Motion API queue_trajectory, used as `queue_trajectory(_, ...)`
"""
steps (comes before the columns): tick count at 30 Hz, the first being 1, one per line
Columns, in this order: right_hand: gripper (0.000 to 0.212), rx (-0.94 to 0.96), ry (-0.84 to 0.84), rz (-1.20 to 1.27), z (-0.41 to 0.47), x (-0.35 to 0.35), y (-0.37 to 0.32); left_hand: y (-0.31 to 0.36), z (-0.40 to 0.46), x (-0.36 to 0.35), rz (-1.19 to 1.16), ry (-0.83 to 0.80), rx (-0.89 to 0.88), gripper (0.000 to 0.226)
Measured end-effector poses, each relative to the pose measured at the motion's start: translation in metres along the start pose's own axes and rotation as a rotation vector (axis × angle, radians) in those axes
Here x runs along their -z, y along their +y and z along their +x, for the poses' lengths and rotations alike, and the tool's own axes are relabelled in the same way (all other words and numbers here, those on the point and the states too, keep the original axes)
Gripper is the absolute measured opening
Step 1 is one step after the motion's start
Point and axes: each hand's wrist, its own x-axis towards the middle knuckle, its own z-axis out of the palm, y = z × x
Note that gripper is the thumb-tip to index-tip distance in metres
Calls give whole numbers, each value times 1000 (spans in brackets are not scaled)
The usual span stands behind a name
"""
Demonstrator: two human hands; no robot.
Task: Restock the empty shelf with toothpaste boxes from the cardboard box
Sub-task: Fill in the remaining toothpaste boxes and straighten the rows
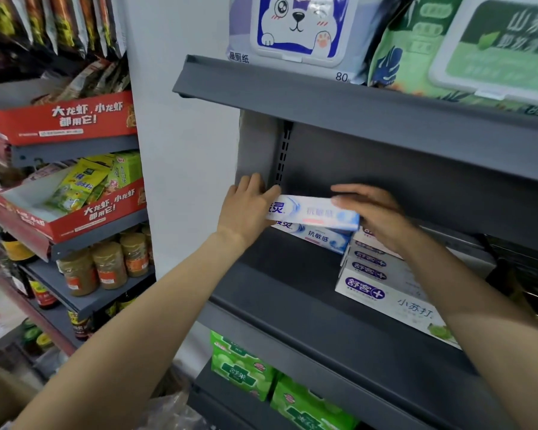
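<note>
A white and blue toothpaste box [311, 212] is held level above the grey shelf [295, 293], between my two hands. My left hand [249, 206] grips its left end with the thumb on top. My right hand [373, 212] holds its right end, fingers stretched over the top. Right beneath it lies a matching blue and white box [317, 238]. To the right, a stack of white toothpaste boxes [382, 290] with purple print sits on the same shelf. A corner of the cardboard box [0, 389] shows at the bottom left.
The shelf above [323, 97] carries wet wipe packs [295, 29]. Green packs [246, 367] fill the shelf below. To the left, another rack holds red display trays [62, 119], seasoning bags and jars [106, 265]. A white pillar [180, 150] stands between the racks.
</note>
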Motion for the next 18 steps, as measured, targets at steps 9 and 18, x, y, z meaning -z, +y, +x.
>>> queue_trajectory(9, 30, 204, 228, -723, 13, -40, 35, 3, 8, -26, 175, -92, -101, 64)
queue_trajectory(18, 28, 59, 132, -1390, 12, -61, 39, 1, 4, -43, -127, -434, -20, 57)
